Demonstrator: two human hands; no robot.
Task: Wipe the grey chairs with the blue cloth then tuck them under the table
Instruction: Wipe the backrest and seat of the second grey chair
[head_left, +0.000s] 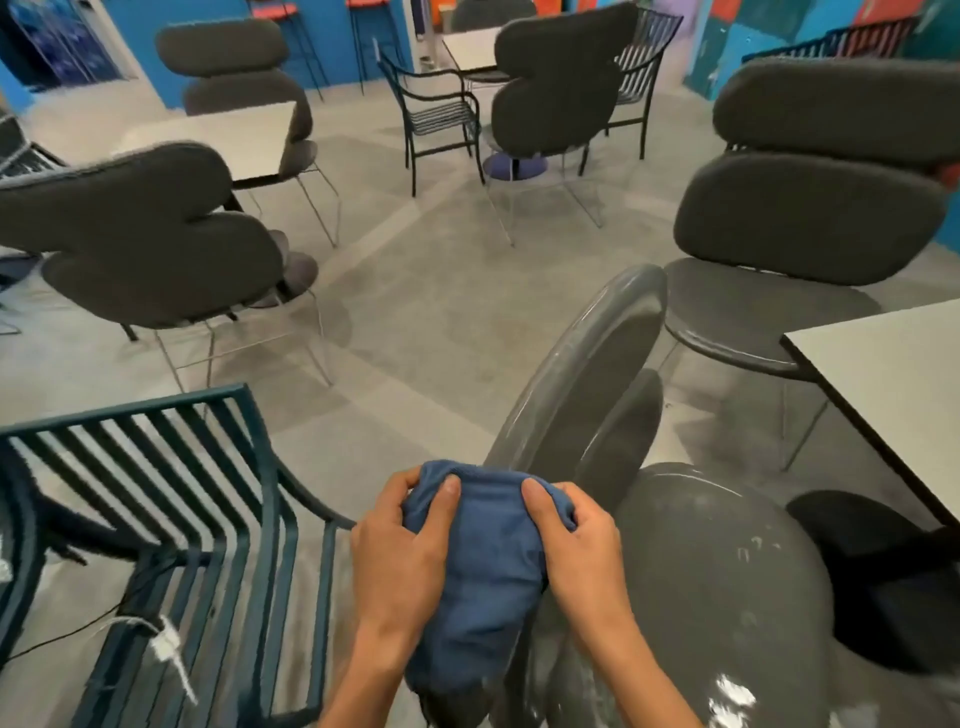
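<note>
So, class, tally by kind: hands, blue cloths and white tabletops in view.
Hands: 2, left hand and right hand
Blue cloths: 1
White tabletops: 3
Total: 6

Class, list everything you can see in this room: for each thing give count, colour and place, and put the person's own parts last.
blue cloth: one, blue, bunched between both hands, bottom centre.
glossy grey chair: one, grey, nearest, under the cloth.
padded grey chairs: at least five, dark grey, around the tables.
metal slatted chair: one, dark teal, bottom left; similar ones farther back.
white table: one at right; two more behind.
floor: grey.
left hand: grips the cloth.
right hand: grips the cloth.
</note>
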